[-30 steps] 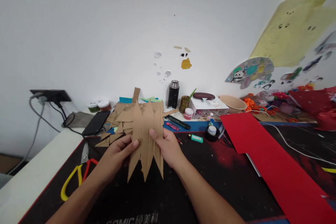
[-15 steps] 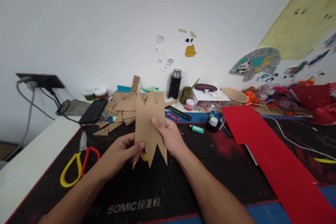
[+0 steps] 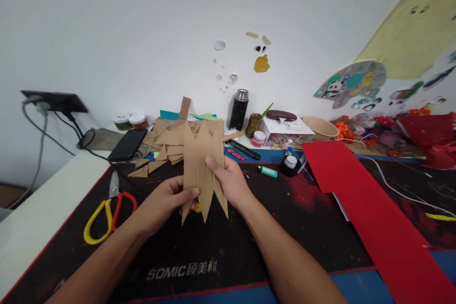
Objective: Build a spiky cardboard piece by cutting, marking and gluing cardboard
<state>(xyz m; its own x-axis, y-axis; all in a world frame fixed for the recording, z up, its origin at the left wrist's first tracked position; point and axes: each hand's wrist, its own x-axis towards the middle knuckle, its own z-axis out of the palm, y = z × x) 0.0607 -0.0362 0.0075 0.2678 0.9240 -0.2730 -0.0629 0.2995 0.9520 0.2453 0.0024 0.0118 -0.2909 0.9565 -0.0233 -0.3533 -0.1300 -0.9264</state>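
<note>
A folded piece of brown cardboard with pointed, zigzag-cut ends at top and bottom is held up over the black desk mat. My left hand pinches its lower left side, thumb in front and fingers behind. On its right edge my right hand is closed, with the thumb pressed flat across the front. A small yellow thing shows partly behind the cardboard; what it is I cannot tell. Left of my left hand lie scissors with yellow and red handles.
Cardboard scraps are heaped behind the held piece, beside a black phone. A thermos, a box cutter and a green glue stick stand or lie farther back. Red card covers the right side.
The view has shifted slightly, so the scene sits a little differently. Both hands keep the same hold on the cardboard, with hardly any movement.
</note>
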